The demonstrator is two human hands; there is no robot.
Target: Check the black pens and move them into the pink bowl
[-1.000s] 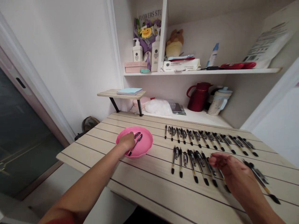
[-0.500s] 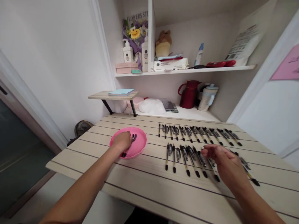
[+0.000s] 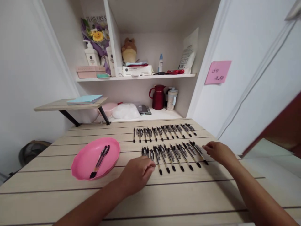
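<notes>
Left hand (image 3: 138, 174), curled, has quit the pink dish (image 3: 85, 157) of two pens (image 3: 102, 157); right hand (image 3: 218, 152) curls, grips unclear.

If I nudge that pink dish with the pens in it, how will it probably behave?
The pink dish looks like thin molded plastic, so it is probably light and would slide fairly easily. Its broad, shallow shape suggests it is unlikely to tip. The pens inside lie loose and look slim and smooth, so they may roll or slide.

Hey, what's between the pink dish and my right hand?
In the head view, your left hand and the nearer row of pens lie between the pink dish and your right hand.
</notes>
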